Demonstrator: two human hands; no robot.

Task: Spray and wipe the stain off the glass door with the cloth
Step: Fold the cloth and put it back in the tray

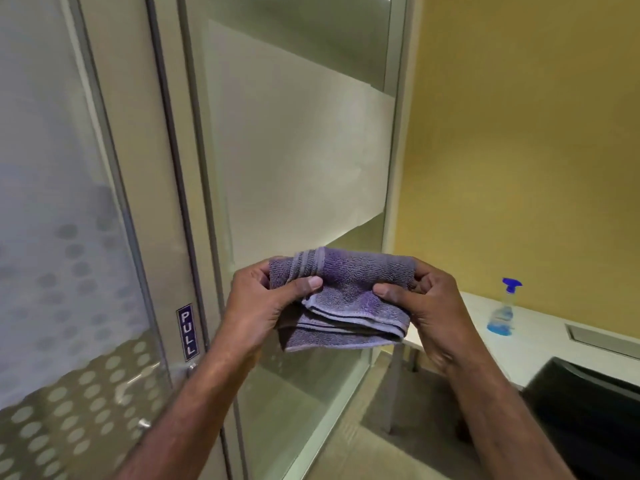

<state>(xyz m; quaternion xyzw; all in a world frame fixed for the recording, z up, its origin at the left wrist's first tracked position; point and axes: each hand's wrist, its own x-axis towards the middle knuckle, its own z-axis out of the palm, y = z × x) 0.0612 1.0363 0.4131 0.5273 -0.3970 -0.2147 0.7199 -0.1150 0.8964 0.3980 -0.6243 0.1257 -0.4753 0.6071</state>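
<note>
Head view: both hands, left hand [266,299] and right hand [429,306], pinch the folded cloth [346,299], its long axis between them; glass door [298,161] lies just beyond the grip, spray bottle [504,310] on the surface nearer the right.

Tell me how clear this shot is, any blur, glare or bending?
Head view: wide-angle lens bows the door frame; the cloth and both hands are fairly sharp, edges softer; soft reflections on the glass panel, no harsh glare; spray bottle slightly soft.

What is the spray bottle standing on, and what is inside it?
The spray bottle stands upright on the white table by the yellow wall. A little blue liquid shows at its bottom; the rest looks empty.
</note>
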